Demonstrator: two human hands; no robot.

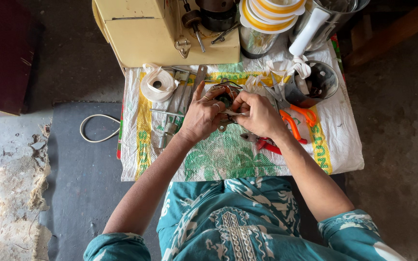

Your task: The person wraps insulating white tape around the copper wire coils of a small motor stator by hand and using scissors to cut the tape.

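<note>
Small round metal part [225,99], dark at its centre: held above the woven sack cloth [218,154], between both hands. Left hand [201,116] is closed around its near side, one finger raised; right hand [257,115] pinches a thin pale strip [230,113] against it. Fitting or winding appears to be in hand; what the strip is cannot be told. Next move judged to need a steady left hold while the strip is drawn snug. Orange-handled scissors [296,118] and red pliers [264,142] lie just beside the right hand.
</note>
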